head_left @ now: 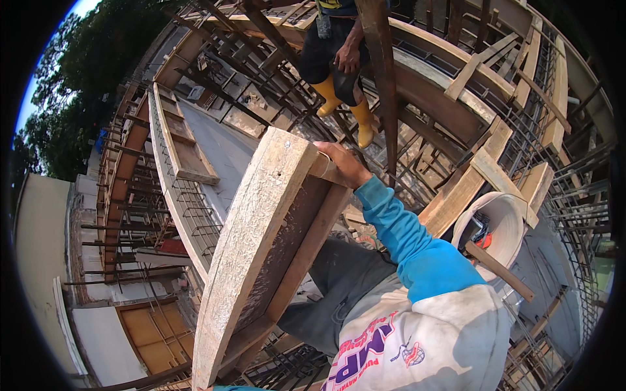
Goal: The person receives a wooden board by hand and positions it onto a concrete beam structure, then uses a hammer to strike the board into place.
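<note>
A long wooden formwork panel (251, 241), its pale face crusted with cement, stands tilted in front of my body. Framing battens and a dark board show along its inner side. At the panel's upper end, my right hand (343, 164) in a blue sleeve has its fingers wrapped over the end batten. Of my left arm only a strip of blue sleeve (242, 388) shows at the lower edge, beside the panel's bottom end. My left hand's fingers are cut off or hidden there.
Ahead stands a person in yellow boots (362, 124), one hand (347, 58) on a thigh. A pale bucket (464, 225) with tools inside sits to my right, near a wooden handle (499, 270). Rebar (195, 215), planks (466, 195) and an upright post (379, 72) surround me. Another formwork panel (186, 140) lies ahead left.
</note>
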The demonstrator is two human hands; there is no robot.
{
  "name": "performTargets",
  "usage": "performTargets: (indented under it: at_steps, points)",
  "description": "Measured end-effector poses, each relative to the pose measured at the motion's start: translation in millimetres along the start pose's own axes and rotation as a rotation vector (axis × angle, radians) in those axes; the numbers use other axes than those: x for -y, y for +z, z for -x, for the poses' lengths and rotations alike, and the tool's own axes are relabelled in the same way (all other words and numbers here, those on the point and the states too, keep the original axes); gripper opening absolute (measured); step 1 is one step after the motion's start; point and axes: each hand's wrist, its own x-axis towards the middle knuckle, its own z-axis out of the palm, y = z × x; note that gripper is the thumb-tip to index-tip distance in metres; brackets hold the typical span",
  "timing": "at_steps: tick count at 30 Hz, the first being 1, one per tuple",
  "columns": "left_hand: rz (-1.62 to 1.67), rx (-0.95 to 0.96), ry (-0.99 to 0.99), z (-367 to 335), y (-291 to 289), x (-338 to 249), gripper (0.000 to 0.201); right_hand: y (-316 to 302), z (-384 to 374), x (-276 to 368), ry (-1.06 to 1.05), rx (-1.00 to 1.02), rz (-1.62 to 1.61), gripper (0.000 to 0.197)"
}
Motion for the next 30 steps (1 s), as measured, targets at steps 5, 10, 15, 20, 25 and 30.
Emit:
performTargets:
  at_steps: [5, 10, 15, 20, 25, 30]
  points:
    - [0.043, 0.089, 0.025, -20.1, -65.1, 2.5, 0.058, 27.3, 20.1, -36.7, -0.114, 0.076, 0.087, 0.044]
    - [0.353, 0.025, -0.254, 23.2, -33.0, -23.0, 0.060, 12.7, 57.9, -8.8, -0.008, 0.028, 0.003, 0.043]
    - [0.893, 0.002, -0.509, 23.1, -57.5, -30.1, 0.058, 39.8, 87.4, -10.5, 0.094, 0.060, 0.007, 0.042]
    - [1.023, -0.035, -0.602, -1.0, -27.6, -18.6, 0.053, 36.9, 102.0, -8.8, 0.153, 0.017, 0.005, 0.041]
    - [1.043, 0.159, -0.595, -41.5, 22.0, 17.4, 0.051, 27.3, 109.7, 3.3, 0.166, -0.078, -0.059, 0.040]
    - [0.268, 0.365, -0.604, -56.1, 13.4, 35.6, 0.052, 45.0, 124.4, 10.6, 0.189, -0.046, -0.162, 0.039]
